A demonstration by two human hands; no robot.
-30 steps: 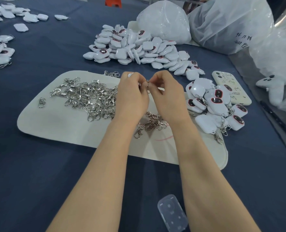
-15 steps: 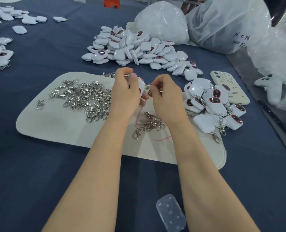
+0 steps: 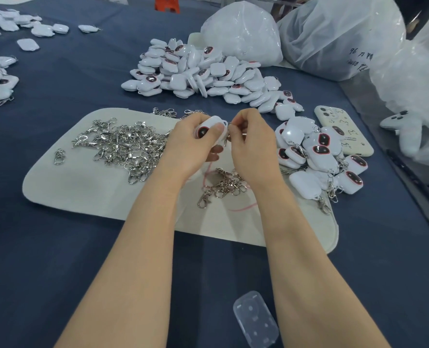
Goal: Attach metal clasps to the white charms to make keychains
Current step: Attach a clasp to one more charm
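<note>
Left fingers (image 3: pixel 218 127) grip charm (image 3: pixel 214 120); right fingers (image 3: pixel 236 121) pinch clasp (image 3: pixel 227 139).

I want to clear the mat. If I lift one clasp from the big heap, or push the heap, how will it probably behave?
The heap of clasps looks tangled, with pieces overlapping, so lifting one would probably drag neighbours along. Pushed, it would likely slide as a loose clump over the mat, not roll. Being small rigid metal, they seem sturdy.

Dark blue table cover (image 3: pixel 57 259), evenly lit; orange object (image 3: pixel 167 4) (cropped) beyond.
</note>
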